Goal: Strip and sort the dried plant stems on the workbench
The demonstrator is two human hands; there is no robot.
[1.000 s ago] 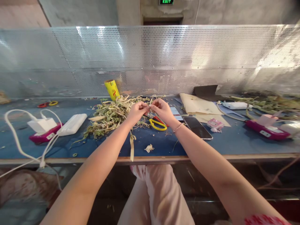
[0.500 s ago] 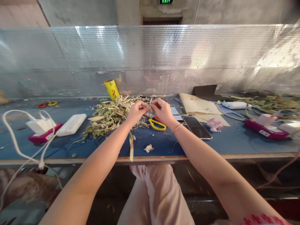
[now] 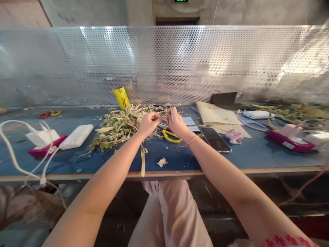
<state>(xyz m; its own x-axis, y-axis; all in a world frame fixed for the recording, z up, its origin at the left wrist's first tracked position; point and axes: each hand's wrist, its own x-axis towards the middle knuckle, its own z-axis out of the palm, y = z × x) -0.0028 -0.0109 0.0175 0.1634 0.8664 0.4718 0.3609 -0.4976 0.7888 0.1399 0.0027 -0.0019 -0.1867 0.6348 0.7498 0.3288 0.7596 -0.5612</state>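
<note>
My left hand point(image 3: 149, 123) and my right hand point(image 3: 177, 121) meet over the bench, both with fingers pinched. Between their fingertips runs a thin pale strip of dried plant point(image 3: 163, 117), partly hidden by the fingers. A heap of dried leaves and stalks point(image 3: 120, 125) lies beside and behind my left hand. Below the hands, scissors with a yellow and red handle point(image 3: 171, 138) rest on the bench, their blades partly showing. A lit phone screen point(image 3: 190, 124) is just right of my right hand.
On the blue bench point(image 3: 185, 161) stand a yellow tube point(image 3: 120, 97), a dark phone point(image 3: 216, 140), a pink case point(image 3: 234, 136), brown paper point(image 3: 218, 113), and power strips point(image 3: 46, 145) with cables. Other scissors point(image 3: 49, 114) lie far left. A perforated metal screen point(image 3: 144, 65) rises behind.
My right hand has turned, and its fingers are curled in more tightly. My left hand stays pinched in nearly the same place. The view has shifted slightly.
</note>
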